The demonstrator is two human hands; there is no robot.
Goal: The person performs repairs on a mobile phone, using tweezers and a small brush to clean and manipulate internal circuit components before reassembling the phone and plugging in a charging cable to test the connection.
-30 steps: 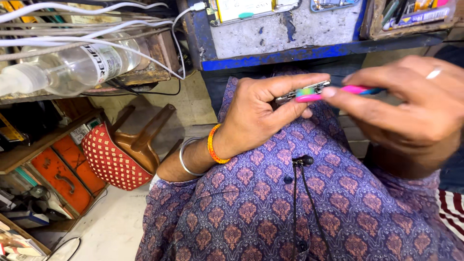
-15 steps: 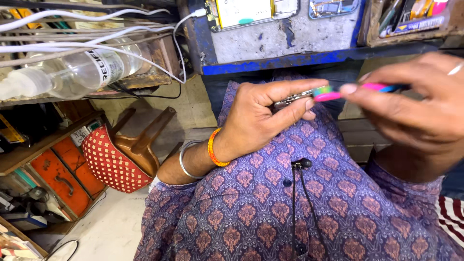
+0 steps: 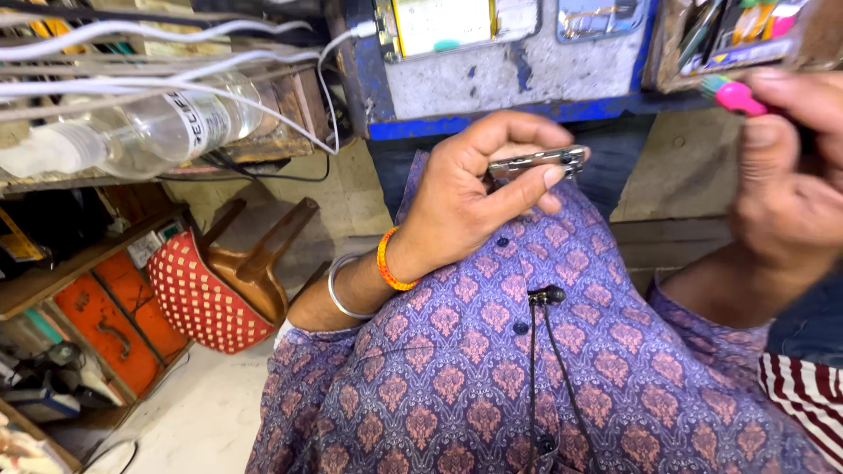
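Observation:
My left hand (image 3: 470, 197) grips a thin flat device (image 3: 537, 161) edge-on between thumb and fingers, in front of my chest. An orange band and a silver bangle ring that wrist. My right hand (image 3: 790, 180) is raised at the right edge and pinches a pink and green tool (image 3: 731, 93). The tool is well away from the device, up near the blue bench edge. A black cable with a small clip (image 3: 546, 296) hangs down my purple patterned shirt.
A blue-edged workbench (image 3: 527, 83) stands ahead with trays of parts. At left, a clear plastic bottle (image 3: 140, 132) lies on a wooden shelf among white cables. Below it a wooden stool with a red dotted cushion (image 3: 211, 285) lies tipped over beside orange drawers (image 3: 97, 329).
My right hand has pulled the pink tool away from the device, up and to the right. My left hand has stayed put with the device.

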